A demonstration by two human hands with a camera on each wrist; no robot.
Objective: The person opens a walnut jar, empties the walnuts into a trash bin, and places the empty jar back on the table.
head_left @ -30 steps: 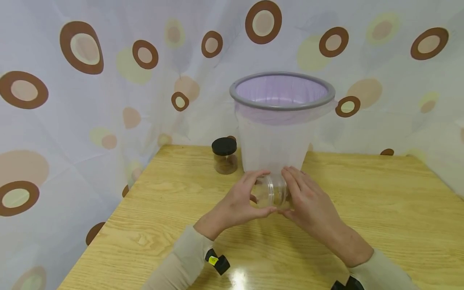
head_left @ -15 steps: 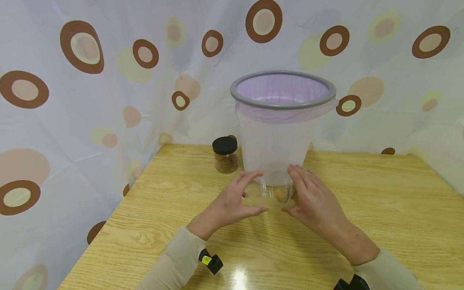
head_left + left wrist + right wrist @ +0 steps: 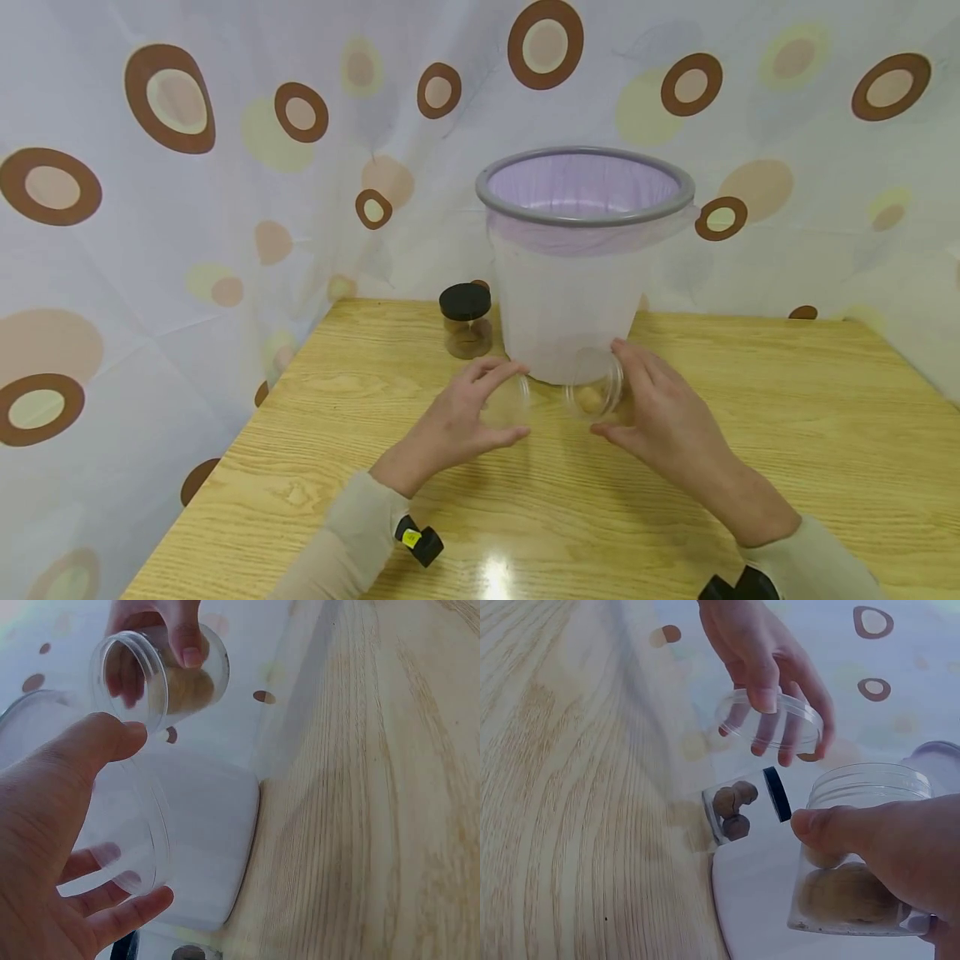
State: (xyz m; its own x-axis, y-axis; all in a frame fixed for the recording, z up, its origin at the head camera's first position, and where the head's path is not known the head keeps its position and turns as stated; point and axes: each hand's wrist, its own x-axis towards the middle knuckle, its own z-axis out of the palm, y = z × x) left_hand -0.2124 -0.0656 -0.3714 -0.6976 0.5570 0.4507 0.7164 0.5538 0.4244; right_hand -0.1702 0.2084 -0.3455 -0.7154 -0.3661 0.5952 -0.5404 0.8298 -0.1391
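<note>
My left hand pinches a clear lid, apart from the tilted, uncapped jar of brown nuts that my right hand grips above the wooden table before a white bin.

A clear, round, shallow plastic lid stands on edge between the left hand's thumb and fingers. Apart from it, a clear, cylindrical, uncapped jar holding rounded brown lumps lies sideways in the right hand's fingers, mouth toward the lid.
</note>
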